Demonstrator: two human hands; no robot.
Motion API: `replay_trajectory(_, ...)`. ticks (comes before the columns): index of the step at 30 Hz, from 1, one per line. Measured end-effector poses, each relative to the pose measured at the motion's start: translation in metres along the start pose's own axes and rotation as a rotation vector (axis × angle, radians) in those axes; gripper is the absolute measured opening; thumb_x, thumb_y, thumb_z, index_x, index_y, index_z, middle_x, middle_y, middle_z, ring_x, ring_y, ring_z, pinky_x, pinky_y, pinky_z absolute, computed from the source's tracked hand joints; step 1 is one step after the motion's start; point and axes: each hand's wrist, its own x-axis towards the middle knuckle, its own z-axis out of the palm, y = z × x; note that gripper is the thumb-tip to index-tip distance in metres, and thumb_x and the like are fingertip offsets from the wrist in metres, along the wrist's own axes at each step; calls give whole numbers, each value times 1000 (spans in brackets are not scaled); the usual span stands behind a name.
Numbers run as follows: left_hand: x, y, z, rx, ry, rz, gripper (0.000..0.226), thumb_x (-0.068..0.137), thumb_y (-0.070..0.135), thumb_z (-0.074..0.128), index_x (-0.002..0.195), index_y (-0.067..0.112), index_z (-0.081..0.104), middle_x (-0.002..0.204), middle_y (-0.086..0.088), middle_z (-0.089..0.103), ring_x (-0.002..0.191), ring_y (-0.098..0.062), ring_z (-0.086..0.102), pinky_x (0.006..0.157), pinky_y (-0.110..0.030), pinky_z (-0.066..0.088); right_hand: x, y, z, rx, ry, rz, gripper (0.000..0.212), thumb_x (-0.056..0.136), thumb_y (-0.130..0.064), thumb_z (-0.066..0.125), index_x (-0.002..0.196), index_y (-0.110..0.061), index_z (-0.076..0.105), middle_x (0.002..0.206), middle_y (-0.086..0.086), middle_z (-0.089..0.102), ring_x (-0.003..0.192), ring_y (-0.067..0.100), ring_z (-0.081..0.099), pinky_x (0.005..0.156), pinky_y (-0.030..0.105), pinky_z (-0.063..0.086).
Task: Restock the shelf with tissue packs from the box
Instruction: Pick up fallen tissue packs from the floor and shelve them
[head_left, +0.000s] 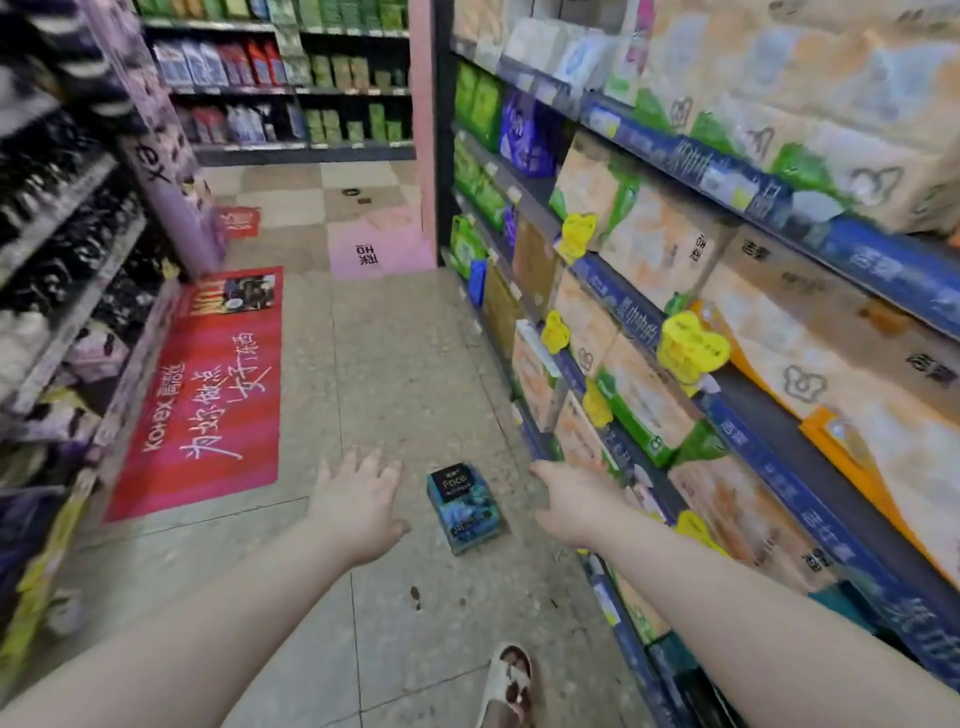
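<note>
Left hand (358, 506) and right hand (576, 506) are hovering, fingers open, empty, flanking tissue pack (464, 506) on floor (395, 364); likely light, soft: grip sides.

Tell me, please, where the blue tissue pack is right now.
In the head view the blue tissue pack lies on the floor, between the left hand and the right hand, just left of the bottom shelf.

Blue tissue pack (464, 506) on the floor beside the shelf (631, 317).
It stands on the tiles ahead of me, its dark top reading "Face", near the shelf's lowest tier on my right. The tiers above hold orange-and-green packs (649, 239).
</note>
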Motion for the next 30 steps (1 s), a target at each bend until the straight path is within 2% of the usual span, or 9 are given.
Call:
replay_trajectory(2, 34, -6, -3, 1, -17, -23, 78, 87, 56, 46, 149, 22, 14, 159, -4, 11, 147, -27, 9, 116, -53, 8, 40, 3, -6, 1, -11, -23, 50, 90, -32, 51, 138, -20, 41, 129, 7, 55, 115, 29, 54, 82, 35, 43)
replay_trajectory(5, 84, -13, -8, 11, -86, -54, 78, 88, 56, 45, 150, 21, 13, 159, -5, 10, 146, -28, 12, 116, -53, 9, 98, 13, -20, 14, -64, -46, 49, 90, -30, 49, 138, -22, 40, 138, 6, 51, 125, 28, 48, 101, 42, 39)
replay_trajectory(7, 114, -15, -10, 6, -126, -74, 77, 88, 56, 45, 149, 21, 13, 159, -6, 10, 146, -28, 13, 116, -53, 10, 132, 21, -29, 15, -118, -51, 53, 90, -29, 49, 141, -25, 35, 142, 4, 48, 129, 27, 46, 104, 43, 38)
replay_trajectory(9, 143, -16, -8, -27, -155, -92, 77, 88, 55, 45, 149, 21, 13, 159, -6, 11, 146, -29, 11, 116, -53, 10, 166, 30, -36, 5, -166, -50, 58, 90, -31, 51, 144, -27, 31, 144, 3, 46, 129, 26, 47, 103, 42, 40)
replay_trajectory(12, 178, -18, 0, -83, -223, -100, 77, 89, 55, 45, 149, 20, 13, 158, -6, 13, 146, -29, 10, 116, -53, 10, 214, 36, -42, 19, -218, -25, 58, 88, -36, 55, 142, -26, 34, 142, 3, 47, 127, 26, 48, 103, 43, 41)
replay_trajectory(17, 240, -39, 16, -91, -342, -73, 77, 90, 54, 43, 150, 20, 10, 159, -6, 10, 147, -31, 8, 117, -53, 10, 286, 34, -41, 27, -315, 28, 56, 91, -40, 50, 143, -24, 35, 140, 5, 50, 125, 27, 50, 102, 44, 42)
replay_trajectory(21, 303, -64, 30, -121, -409, -27, 76, 90, 53, 44, 149, 18, 13, 158, -7, 14, 146, -31, 12, 116, -53, 12, 342, 33, -33, 34, -362, 105, 58, 90, -44, 52, 143, -25, 36, 137, 3, 53, 121, 26, 53, 95, 38, 47)
replay_trajectory(24, 352, -78, 44, -125, -443, 31, 73, 90, 52, 44, 148, 17, 18, 156, -8, 19, 144, -30, 16, 116, -52, 12, 383, 30, -20, 47, -401, 163, 60, 89, -46, 51, 144, -28, 34, 137, 3, 54, 121, 26, 53, 94, 39, 49)
replay_trajectory(30, 437, -80, 90, -173, -525, 41, 68, 90, 53, 45, 144, 17, 27, 150, -7, 31, 138, -28, 29, 112, -47, 24, 467, 36, 21, 84, -490, 201, 49, 91, -34, 52, 137, -22, 41, 129, 7, 58, 107, 27, 61, 80, 34, 50)
